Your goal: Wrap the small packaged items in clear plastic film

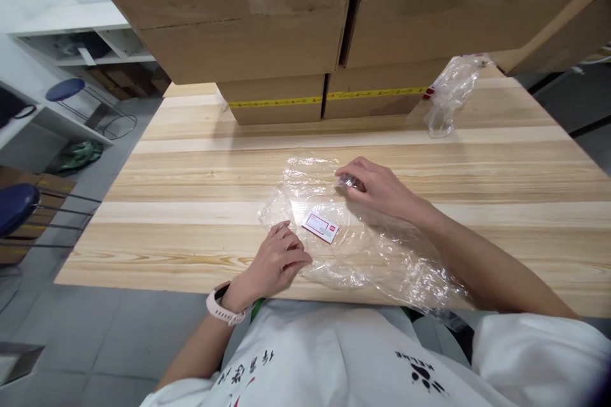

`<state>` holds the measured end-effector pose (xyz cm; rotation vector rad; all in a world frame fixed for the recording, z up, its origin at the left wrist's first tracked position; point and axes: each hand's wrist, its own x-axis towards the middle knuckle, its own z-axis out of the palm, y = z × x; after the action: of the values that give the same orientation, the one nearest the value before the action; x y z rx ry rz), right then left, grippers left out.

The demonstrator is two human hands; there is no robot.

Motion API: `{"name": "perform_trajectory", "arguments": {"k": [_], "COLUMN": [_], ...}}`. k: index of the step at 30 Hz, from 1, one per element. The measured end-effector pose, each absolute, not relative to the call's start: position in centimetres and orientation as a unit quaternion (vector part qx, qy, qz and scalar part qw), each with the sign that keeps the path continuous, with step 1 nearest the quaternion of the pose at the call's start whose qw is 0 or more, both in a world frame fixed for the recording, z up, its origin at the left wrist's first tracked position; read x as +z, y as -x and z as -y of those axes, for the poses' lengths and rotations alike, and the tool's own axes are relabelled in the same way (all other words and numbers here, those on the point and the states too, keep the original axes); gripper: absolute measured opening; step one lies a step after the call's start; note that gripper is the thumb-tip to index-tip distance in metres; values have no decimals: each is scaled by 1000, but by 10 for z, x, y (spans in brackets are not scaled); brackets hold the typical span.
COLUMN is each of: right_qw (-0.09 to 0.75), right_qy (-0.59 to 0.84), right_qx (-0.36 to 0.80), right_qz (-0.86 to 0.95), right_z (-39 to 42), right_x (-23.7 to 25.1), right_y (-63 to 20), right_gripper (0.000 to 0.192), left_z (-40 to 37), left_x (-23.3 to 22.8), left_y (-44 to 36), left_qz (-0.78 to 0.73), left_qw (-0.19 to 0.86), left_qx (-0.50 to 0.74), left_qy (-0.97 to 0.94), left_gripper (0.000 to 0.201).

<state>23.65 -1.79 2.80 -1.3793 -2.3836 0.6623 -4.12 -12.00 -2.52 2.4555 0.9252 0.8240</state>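
Table (191,229): pale wood in long planks, lighter and darker stripes running side to side, grain plain; near edge meets the person's white shirt (334,362).

Bag (353,235): clear plastic, crumpled, lying flat on the table at its near middle, one end hanging over the near edge at the person's right. A small white label (320,227) with a red patch shows on or under the film, near the bag's left end.

Left hand (279,261): resting on the bag's left edge, fingers curled and pressing the film down; whether it pinches the plastic cannot be told. A pink watch (220,306) sits on the wrist.

Right hand (377,187): on the bag's far edge, fingertips drawn together on a small dark object (348,182), too small to identify; the forearm lies across the bag.

Second bag (451,92): clear plastic, bunched, at the far right of the table, touching the boxes.

Boxes (286,32): brown cardboard, stacked along the far side of the table, the lower two bearing yellow tape (329,98).

Room: grey tiled floor (119,337); at left white shelves (71,38) and two blue stools (19,206) on wire legs.
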Motion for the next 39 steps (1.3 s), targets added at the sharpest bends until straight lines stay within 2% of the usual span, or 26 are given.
{"name": "perform_trajectory", "arguments": {"k": [3, 6, 8, 14, 16, 21, 24, 28, 31, 33, 35, 37, 39], "right_qw": [151, 82, 51, 47, 57, 96, 121, 126, 118, 119, 120, 120, 119], "right_qy": [439, 397, 388, 372, 372, 367, 391, 437, 434, 425, 424, 423, 418], "right_qx": [239, 243, 232, 263, 314, 543, 586, 573, 538, 510, 473, 432, 399], "right_qz": [853, 882, 890, 889, 872, 749, 700, 682, 713, 738, 763, 787, 807], "right_z": [35, 60, 71, 63, 54, 34, 30, 31, 34, 36, 39, 41, 43], "right_x": [37, 30, 20, 11, 14, 19, 20, 20, 17, 15, 12, 11, 11], "right_y": [-222, -197, -184, -182, -187, -203, -212, -223, -231, -235, -237, -236, -233], "right_gripper": [24, 19, 23, 21, 25, 48, 48, 45, 47, 48, 47, 46, 43], "left_z": [120, 120, 120, 120, 119, 113, 107, 100, 99, 101, 107, 112, 116], "left_x": [-25, -24, -23, -15, -11, -5, -2, 3, 13, 25, 39, 50, 53], "left_y": [41, 41, 41, 46, 49, 63, 77, 110, 139, 150, 146, 126, 96], "left_qz": [-335, -342, -346, -325, -334, -361, -389, -454, -533, -583, -606, -590, -547], "left_qw": [199, 201, 200, 199, 191, 167, 127, 49, -51, -122, -169, -150, -48], "left_qx": [286, 276, 274, 259, 250, 266, 246, 231, 227, 249, 321, 402, 404], "left_qy": [-875, -876, -875, -887, -888, -878, -879, -859, -813, -764, -708, -684, -732], "left_gripper": [21, 22, 22, 27, 30, 33, 33, 26, 23, 25, 30, 31, 25]}}
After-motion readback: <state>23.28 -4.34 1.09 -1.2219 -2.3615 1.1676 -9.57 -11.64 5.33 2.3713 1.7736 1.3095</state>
